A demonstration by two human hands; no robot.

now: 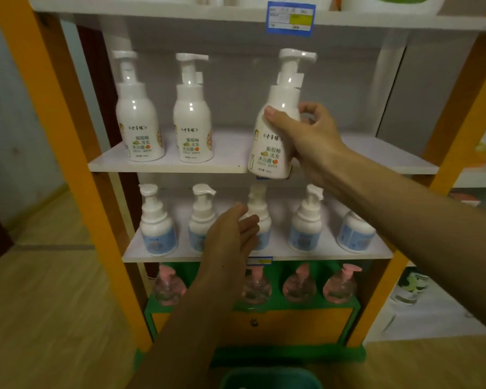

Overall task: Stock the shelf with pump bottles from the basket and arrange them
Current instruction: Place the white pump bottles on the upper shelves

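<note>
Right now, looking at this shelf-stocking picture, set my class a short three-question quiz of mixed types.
1. True or false: the right hand holds a white pump bottle in front of the middle shelf.
2. How many white bottles already stand on that shelf?
3. Multiple choice: the left hand is A) gripping a pink-pump bottle, B) open in front of the blue-label bottles, C) inside the basket.

Key: 1 true. 2 two. 3 B.
</note>
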